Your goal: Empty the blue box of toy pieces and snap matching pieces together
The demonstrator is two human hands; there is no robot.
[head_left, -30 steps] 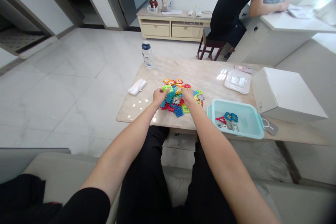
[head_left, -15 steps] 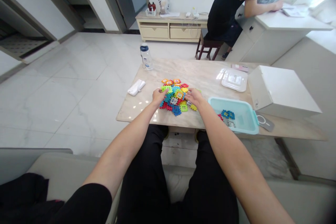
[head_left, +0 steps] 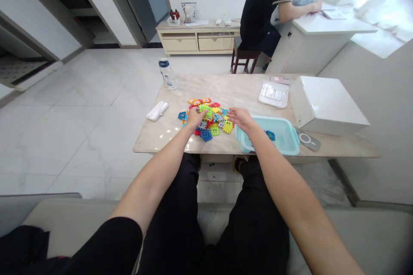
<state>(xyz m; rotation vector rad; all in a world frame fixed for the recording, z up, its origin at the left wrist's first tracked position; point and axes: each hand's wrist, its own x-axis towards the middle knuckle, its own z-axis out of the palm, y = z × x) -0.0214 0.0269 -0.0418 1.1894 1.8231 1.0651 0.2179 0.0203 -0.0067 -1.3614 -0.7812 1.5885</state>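
Note:
Colourful interlocking plastic pieces (head_left: 206, 135), notched at the edges and some with window grids, lie heaped on the marble-look table (head_left: 174, 139). At the heap's left side, my left hand (head_left: 195, 117) is closed on a lime-green notched piece (head_left: 205, 109) near its thumb and fingertips. My right hand (head_left: 240, 118) is held out between the heap and a light-blue plastic tub (head_left: 284, 137); its fingers are stretched and apart, with nothing seen in them. A blue piece (head_left: 270, 135) lies in the tub, whose left part is partly hidden by my right forearm.
A water bottle (head_left: 167, 75) and a white folded packet (head_left: 157, 111) are on the left. To the right are a clear plastic lid (head_left: 273, 94), a white box (head_left: 327, 103) and a grey phone-like item (head_left: 309, 141). Another person (head_left: 263, 8) sits at a white desk beyond the table.
The view has swung right, so the table sits further left in the picture. Both hands have moved right over the table, the left with the lime-green piece, the right away from the heap.

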